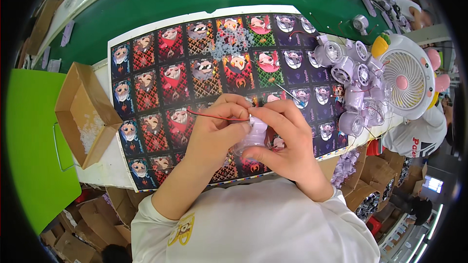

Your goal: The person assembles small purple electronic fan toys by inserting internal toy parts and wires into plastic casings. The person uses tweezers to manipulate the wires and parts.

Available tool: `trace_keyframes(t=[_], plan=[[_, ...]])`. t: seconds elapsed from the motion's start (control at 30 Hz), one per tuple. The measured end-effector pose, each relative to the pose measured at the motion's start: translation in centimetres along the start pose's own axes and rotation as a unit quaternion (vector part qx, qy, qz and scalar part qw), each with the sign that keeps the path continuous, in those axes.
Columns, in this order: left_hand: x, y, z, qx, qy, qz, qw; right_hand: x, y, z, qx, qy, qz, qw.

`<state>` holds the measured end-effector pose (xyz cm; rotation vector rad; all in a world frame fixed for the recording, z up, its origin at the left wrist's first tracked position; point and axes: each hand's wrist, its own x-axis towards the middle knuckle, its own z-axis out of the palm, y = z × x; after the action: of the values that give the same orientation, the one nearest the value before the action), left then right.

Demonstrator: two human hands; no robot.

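Over the middle of a printed sheet (163, 95) of cartoon cards, both my hands meet at a lilac, see-through round plastic housing (254, 137). My right hand (288, 134) is wrapped about its right side, thumb low and fingers at the top. My left hand (222, 125) is closed in a pinch at the housing's upper left, where a red wire (209, 115) passes between its fingers and sticks out to the left. The wire's inner end is hidden by my fingertips. Just beyond the right hand lies a thin metal-shafted tool (291, 93).
Small clear rings (231, 43) lie piled on the sheet's far part. At right, several wired lilac housings (352, 98) are heaped beside a white fan (408, 79). A cardboard tray (73, 85) with clear bits stands left. Beyond runs a green belt (161, 1); another person (414, 134) is at right.
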<state>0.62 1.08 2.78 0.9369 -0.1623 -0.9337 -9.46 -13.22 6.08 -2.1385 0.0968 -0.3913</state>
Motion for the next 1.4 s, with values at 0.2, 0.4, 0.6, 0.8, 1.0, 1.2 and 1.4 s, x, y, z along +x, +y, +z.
trace_keyframes(t=[0.2,0.4,0.6,0.8,1.0,1.2,1.4], plan=[[-0.4,0.1,0.4,0.029,-0.042,0.036,0.998,0.1,0.9,-1.8,0.030,0.018,0.045,0.998],[0.0,-0.5,-0.1,0.117,-0.052,0.118,0.985,-0.1,1.4,-1.9,0.152,-0.014,0.070,0.986],[-0.3,0.2,0.9,0.093,-0.012,0.091,0.991,-1.0,2.3,-1.4,0.440,-0.043,0.130,0.888],[-0.7,1.4,1.2,0.350,-0.043,0.266,0.897,-1.4,2.6,-1.0,0.511,-0.068,0.133,0.846],[-0.7,1.3,1.3,0.404,-0.035,0.343,0.847,-1.4,2.6,-1.1,0.513,-0.077,0.134,0.845],[-0.6,1.4,1.1,0.436,-0.043,0.364,0.822,-1.7,2.5,-1.0,0.508,-0.065,0.136,0.848],[-0.6,1.6,0.6,0.435,-0.066,0.383,0.812,-0.6,2.1,-1.3,0.466,-0.062,0.100,0.877]])
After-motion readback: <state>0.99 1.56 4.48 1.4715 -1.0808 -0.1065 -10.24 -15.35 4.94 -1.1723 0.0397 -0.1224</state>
